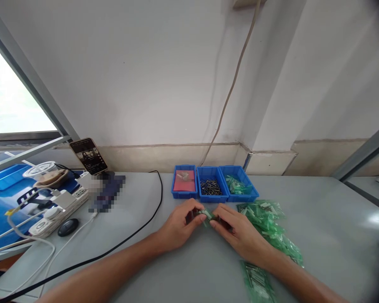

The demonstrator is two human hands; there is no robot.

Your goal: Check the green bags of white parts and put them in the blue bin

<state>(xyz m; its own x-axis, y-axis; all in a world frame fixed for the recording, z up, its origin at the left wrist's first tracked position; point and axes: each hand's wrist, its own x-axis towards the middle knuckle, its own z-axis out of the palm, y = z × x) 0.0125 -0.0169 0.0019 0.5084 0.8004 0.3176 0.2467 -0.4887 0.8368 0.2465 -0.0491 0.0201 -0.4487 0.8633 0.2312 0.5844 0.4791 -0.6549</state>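
Head view shows one small, shiny green plastic packet (pixel 207 214) pinched between left hand (pixel 180 224) and right hand (pixel 238 230), near three blue bins (pixel 213 199).

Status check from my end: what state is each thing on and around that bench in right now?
Left hand, pinching the small green packet
Right hand, gripping the same packet
Left blue bin, open, red inside
Middle blue bin, open, part-filled with metal fasteners
Right blue bin, open, holding green bags
Phone, propped up, screen lit
Power strip, plugs inserted
Plastic cup, lidded, part-full
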